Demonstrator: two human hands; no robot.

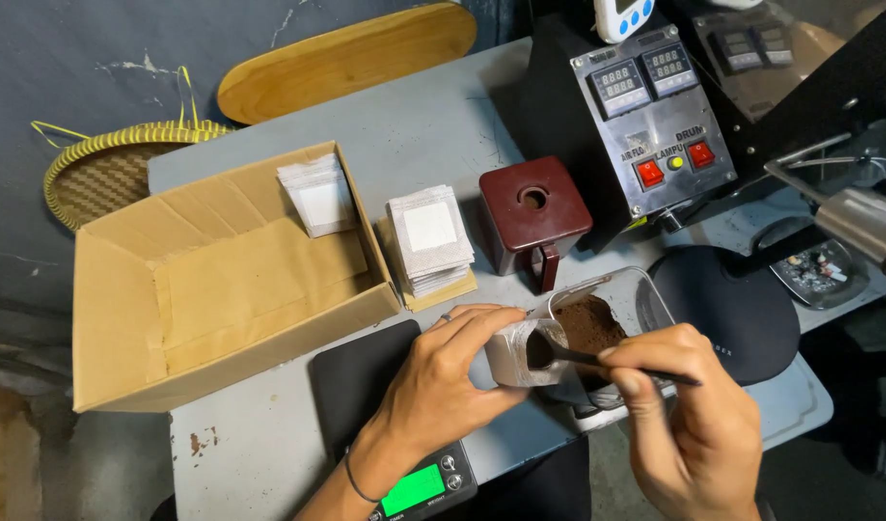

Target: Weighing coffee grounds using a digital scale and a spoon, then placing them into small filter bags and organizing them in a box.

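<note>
My left hand (441, 378) holds a small white filter bag (508, 349) open at its mouth, just above a black digital scale (385, 405). My right hand (689, 420) grips a dark spoon (597, 359) whose bowl sits inside the bag's mouth. Right behind the bag stands a clear plastic tub (645, 299) with brown ground coffee (589, 325) in it.
A stack of white filter bags (429, 236) lies on the grey table (433, 125), beside an open cardboard box (221, 280) holding more bags (317, 193). A maroon square container (532, 217), a black control panel with red switches (655, 106), a black cap (727, 309) and a woven tray (105, 169) surround them.
</note>
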